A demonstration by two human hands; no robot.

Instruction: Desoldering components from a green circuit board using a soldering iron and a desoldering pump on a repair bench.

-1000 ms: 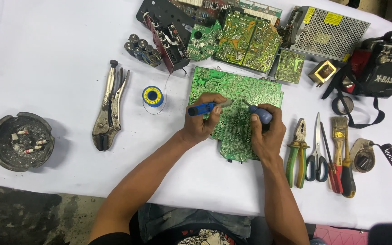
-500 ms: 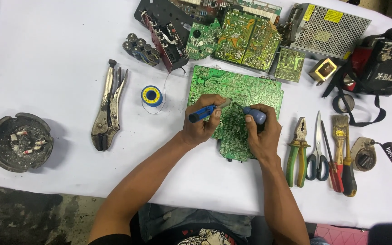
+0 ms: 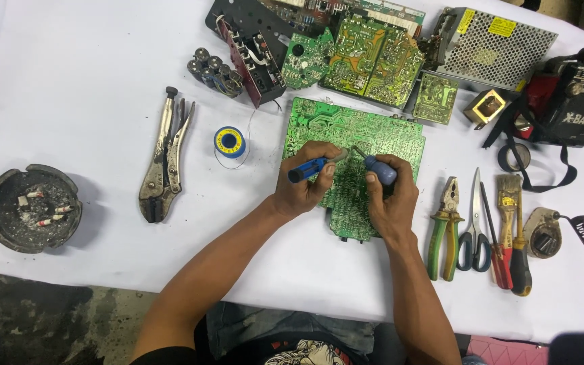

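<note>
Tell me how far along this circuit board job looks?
Midway, it seems. Done: the large green board lies bare on the white table, solder side up. In hand: left hand and right hand each press a blue-handled tool against it. Left: pliers and scissors lie untouched.

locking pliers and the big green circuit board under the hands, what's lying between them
In the head view, a blue and yellow solder spool lies on the white cloth between the locking pliers and the green circuit board, with loose wire trailing from it.
</note>
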